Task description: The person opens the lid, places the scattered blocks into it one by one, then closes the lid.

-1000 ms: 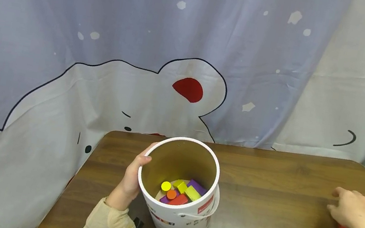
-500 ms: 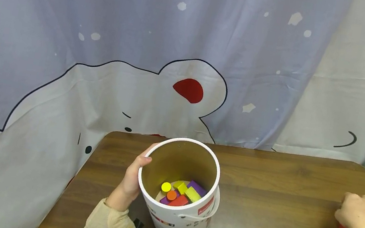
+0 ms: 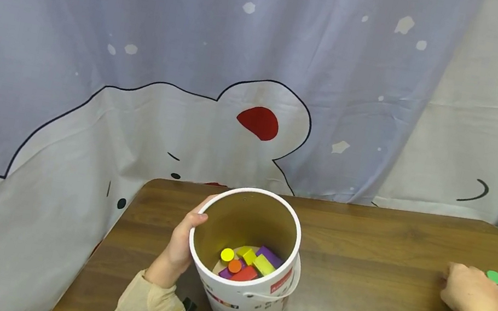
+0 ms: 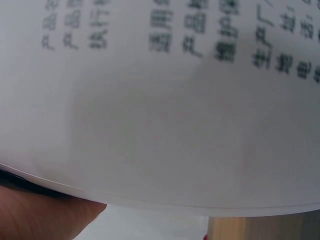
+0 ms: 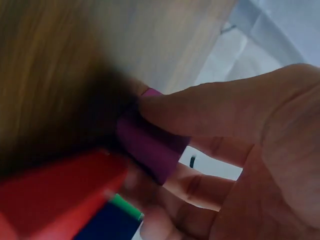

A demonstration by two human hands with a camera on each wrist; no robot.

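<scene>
Purple block [image 5: 150, 147]: was pinched in right hand [image 3: 474, 294] near red block [image 5: 70, 192], risked slipping if bumped. Bucket [image 3: 247, 308]: was gripped by left hand [image 3: 180, 241], risked tipping if tugged.

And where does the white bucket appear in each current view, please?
Head: the white bucket is in the lower middle.
Left wrist: its printed wall fills most of the picture.
Right wrist: not in it.
Landmark in head and left wrist: left hand, bottom left in the latter.
</scene>
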